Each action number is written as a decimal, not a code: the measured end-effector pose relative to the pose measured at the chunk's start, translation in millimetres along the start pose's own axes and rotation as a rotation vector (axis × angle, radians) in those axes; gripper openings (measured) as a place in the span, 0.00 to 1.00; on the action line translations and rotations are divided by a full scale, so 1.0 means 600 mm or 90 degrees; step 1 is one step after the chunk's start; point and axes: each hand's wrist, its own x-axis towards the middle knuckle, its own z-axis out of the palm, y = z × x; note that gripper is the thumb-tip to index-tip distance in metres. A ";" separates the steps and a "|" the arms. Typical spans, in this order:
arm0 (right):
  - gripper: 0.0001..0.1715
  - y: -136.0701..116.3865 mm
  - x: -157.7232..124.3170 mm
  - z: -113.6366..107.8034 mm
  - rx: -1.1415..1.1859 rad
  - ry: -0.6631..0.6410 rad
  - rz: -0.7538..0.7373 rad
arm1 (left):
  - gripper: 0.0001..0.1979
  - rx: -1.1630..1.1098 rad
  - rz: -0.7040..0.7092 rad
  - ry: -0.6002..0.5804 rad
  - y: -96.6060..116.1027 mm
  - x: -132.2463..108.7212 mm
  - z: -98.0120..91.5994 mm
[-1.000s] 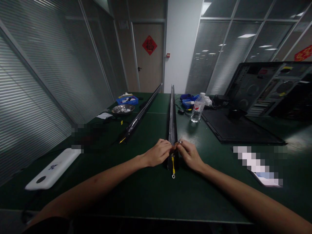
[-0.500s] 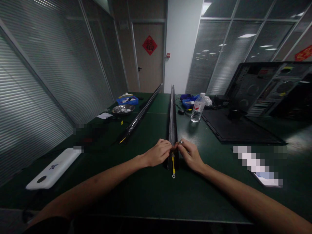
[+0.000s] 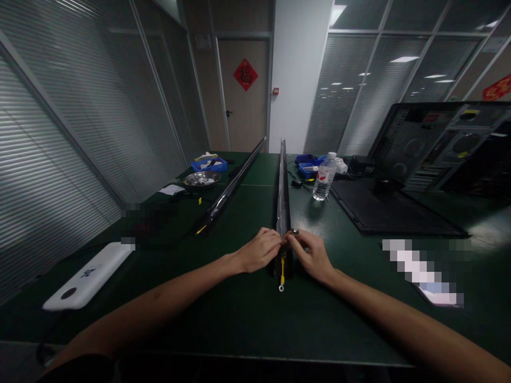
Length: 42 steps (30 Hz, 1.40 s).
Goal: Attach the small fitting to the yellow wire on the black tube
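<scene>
A long black rail (image 3: 283,191) with a grey inner channel runs away from me along the green table. At its near end my left hand (image 3: 259,250) is closed, its fingertips pinched together at the channel; what they hold is hidden. My right hand (image 3: 313,254) is closed opposite, thumb and forefinger meeting the left fingertips. A small shiny metal part (image 3: 295,232) shows at the top of the right fingers, too small to name. Just below the fingers a yellow wire lead (image 3: 282,270) comes out of the rail, ending in a ring terminal (image 3: 281,288).
A second black rail (image 3: 231,186) lies slanted on the left. Beyond it are a metal bowl (image 3: 203,179) and a blue tray (image 3: 209,164). To the right stand a water bottle (image 3: 324,178), a black panel (image 3: 391,207) and an open computer case (image 3: 431,141). A white device (image 3: 90,276) lies near left.
The right fingers have shifted slightly and the small metal part has turned in them. The ring terminal has swung a little to the left. The left hand has hardly moved.
</scene>
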 end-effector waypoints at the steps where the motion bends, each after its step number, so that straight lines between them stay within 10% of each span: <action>1: 0.15 0.000 0.000 0.000 -0.004 -0.002 -0.003 | 0.13 -0.001 -0.001 0.001 0.000 0.000 0.000; 42: 0.14 -0.006 0.002 -0.005 0.066 -0.005 0.061 | 0.15 -0.060 -0.041 0.004 0.011 -0.001 0.004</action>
